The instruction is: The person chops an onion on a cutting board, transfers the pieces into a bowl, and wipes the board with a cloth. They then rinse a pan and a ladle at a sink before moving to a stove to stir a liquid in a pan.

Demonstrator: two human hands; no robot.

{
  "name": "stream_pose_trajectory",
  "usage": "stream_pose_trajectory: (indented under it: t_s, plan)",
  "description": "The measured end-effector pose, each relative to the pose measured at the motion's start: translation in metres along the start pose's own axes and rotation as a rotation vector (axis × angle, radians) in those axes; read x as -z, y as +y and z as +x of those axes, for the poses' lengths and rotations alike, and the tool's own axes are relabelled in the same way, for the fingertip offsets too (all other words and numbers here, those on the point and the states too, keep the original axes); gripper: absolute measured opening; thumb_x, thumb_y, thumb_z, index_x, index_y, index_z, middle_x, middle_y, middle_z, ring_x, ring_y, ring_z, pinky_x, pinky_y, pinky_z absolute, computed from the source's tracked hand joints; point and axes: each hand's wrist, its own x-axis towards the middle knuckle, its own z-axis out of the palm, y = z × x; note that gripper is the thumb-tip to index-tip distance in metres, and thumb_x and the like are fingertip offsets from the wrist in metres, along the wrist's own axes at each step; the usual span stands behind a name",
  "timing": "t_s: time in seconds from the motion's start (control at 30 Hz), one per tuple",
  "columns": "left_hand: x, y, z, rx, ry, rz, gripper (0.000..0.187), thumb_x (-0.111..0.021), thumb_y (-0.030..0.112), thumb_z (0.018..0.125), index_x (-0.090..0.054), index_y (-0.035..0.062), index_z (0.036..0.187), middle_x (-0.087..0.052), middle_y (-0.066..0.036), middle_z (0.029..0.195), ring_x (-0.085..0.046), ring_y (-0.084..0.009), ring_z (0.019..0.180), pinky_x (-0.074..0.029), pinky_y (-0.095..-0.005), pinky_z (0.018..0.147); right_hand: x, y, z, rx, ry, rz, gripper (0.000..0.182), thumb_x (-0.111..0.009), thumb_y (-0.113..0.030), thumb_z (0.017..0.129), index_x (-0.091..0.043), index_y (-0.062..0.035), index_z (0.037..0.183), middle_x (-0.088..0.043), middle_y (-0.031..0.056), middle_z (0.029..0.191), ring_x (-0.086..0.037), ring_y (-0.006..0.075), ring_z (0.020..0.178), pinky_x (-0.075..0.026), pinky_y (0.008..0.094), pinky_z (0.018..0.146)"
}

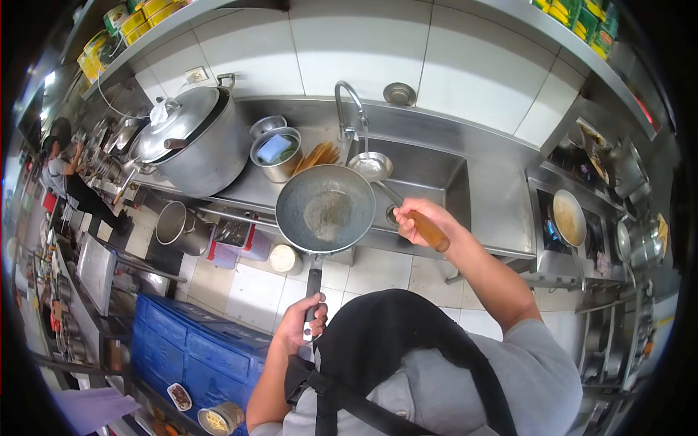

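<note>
My left hand (304, 320) is closed round the black handle of a round frying pan (325, 208), whose grey inside has a pale, worn patch in the middle. My right hand (424, 221) grips the wooden handle of a metal ladle (371, 166). The ladle's bowl is up by the faucet (350, 109), above the left part of the steel sink (429, 170). Just left of the ladle, behind the pan, thin wooden sticks (318, 155) lie on the counter beside a metal pot (277, 153) with a blue sponge on it.
A large lidded pot (190, 138) stands on the counter at left. On the right, another pan (569, 218) sits on a stove. Below are a white round container (285, 259), an empty-looking metal pot (179, 227) and a blue chest (200, 349). A person (67, 178) stands far left.
</note>
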Motion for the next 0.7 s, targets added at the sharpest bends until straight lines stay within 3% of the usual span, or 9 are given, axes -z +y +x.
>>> stream_pose_trajectory:
  t_s: [0.17, 0.23, 0.7]
  plan:
    - [-0.001, -0.001, 0.000, -0.002, -0.002, -0.010, 0.017, -0.057, 0.025, 0.103, -0.055, 0.0085, 0.104, -0.048, -0.002, 0.069, -0.040, -0.0092, 0.046, -0.031, -0.0231, 0.038, 0.002, 0.005, 0.004, 0.011, -0.016, 0.038, 0.008, -0.054, 0.002, 0.088, -0.046, -0.0017, 0.087, -0.053, 0.0066, 0.080, -0.054, 0.0125, 0.057, -0.049, 0.0232, 0.051]
    - [0.000, -0.001, 0.000, 0.009, -0.020, -0.034, 0.018, -0.058, 0.025, 0.102, -0.054, 0.0080, 0.104, -0.050, -0.004, 0.068, -0.043, -0.0108, 0.046, -0.036, -0.0249, 0.038, 0.007, 0.006, 0.009, -0.008, -0.030, 0.044, 0.008, -0.054, 0.002, 0.088, -0.047, -0.0016, 0.088, -0.053, 0.0068, 0.081, -0.054, 0.0125, 0.056, -0.049, 0.0233, 0.051]
    - [-0.003, 0.001, -0.001, 0.007, 0.003, -0.027, 0.018, -0.060, 0.025, 0.102, -0.055, 0.0076, 0.103, -0.050, -0.004, 0.068, -0.043, -0.0105, 0.045, -0.037, -0.0251, 0.037, 0.012, 0.008, 0.016, 0.012, -0.033, 0.046, 0.009, -0.054, 0.003, 0.088, -0.047, -0.0011, 0.087, -0.053, 0.0076, 0.082, -0.054, 0.0118, 0.057, -0.049, 0.0239, 0.051]
